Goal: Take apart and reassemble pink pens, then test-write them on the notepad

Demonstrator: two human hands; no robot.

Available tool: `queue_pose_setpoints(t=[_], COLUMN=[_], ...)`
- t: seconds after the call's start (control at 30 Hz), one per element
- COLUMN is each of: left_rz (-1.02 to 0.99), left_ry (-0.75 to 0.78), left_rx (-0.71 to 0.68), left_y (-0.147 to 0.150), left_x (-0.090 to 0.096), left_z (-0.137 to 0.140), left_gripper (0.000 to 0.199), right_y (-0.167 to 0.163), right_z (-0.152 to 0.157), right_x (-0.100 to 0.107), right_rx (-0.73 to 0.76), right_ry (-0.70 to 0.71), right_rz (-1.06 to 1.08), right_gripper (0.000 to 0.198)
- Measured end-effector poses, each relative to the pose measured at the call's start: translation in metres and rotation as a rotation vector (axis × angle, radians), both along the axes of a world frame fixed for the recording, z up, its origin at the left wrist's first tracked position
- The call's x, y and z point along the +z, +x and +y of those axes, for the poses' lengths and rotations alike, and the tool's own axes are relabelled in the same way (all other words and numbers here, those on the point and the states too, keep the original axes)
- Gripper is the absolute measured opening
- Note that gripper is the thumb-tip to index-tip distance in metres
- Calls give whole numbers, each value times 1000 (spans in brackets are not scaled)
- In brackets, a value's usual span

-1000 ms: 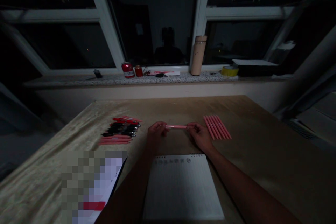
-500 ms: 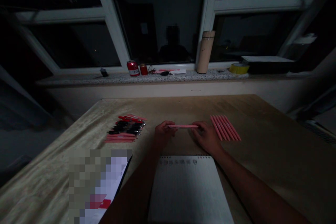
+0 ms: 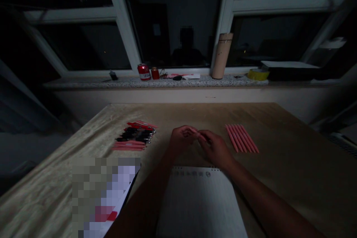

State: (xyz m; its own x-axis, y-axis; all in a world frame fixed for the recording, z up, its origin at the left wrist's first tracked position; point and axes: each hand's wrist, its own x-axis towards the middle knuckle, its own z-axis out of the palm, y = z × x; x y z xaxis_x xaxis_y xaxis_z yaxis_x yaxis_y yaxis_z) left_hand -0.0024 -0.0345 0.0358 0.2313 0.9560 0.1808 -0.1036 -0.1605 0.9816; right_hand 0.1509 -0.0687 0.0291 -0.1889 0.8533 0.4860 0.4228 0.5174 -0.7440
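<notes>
Over the middle of the table, my left hand (image 3: 182,138) and my right hand (image 3: 216,145) meet, fingers closed together around a pink pen (image 3: 203,138). Only a short part of the pen shows; the fingers cover the rest. Just right of my right hand, several pink pens (image 3: 242,138) lie side by side in a neat slanted row. To the left of my left hand is a looser pile, with black pens (image 3: 136,134) in the middle, pink pens (image 3: 129,145) at the near side and a red pen (image 3: 141,125) at the far side.
A spiral notepad (image 3: 200,204) lies below my hands, between my forearms. At the left is a partly blurred white sheet (image 3: 126,178) with a dark edge. The windowsill (image 3: 125,82) beyond the table holds a red can (image 3: 144,72), a tan cylinder (image 3: 222,55) and yellow tape (image 3: 258,74).
My hands have come together from the two ends of the pink pen. The pen, stretched level between them before, is now mostly hidden by fingers. The view has shifted slightly.
</notes>
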Motion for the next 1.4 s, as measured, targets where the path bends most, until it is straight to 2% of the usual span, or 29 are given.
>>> queue_pose_setpoints(t=[0.13,0.27,0.33,0.43,0.6,0.77,0.93,1.17,1.4], left_rz=[-15,-8,12,-23,9,120,216,219,200], left_ry=[42,-3,-42,-80,3,38,81,55,46], left_rx=[-17,50,40,5,-53,-69,-64,-62,-56], left_y=[8,13,17,21,18,16,17,18,19], left_x=[8,-4,-14,-24,-23,-26,-32,-29,-25], left_z=[9,16,17,15,9,7,7,5,4], left_gripper=[33,35,37,41,50,52,50,56,49], right_y=[-5,-3,0,2,-2,-11,-16,-23,-23], right_z=[10,23,27,32,34,29,24,23,20], right_x=[13,15,12,2,-14,-21,-22,-20,-15], right_rx=[97,305,409,438,473,394,296,166,136], right_ry=[-342,-749,-914,-1053,-1102,-1128,-1057,-990,-972], right_rz=[472,958,1083,1199,1225,1196,1169,1109,1104], right_gripper=[11,13,21,34,38,37,36,38,39])
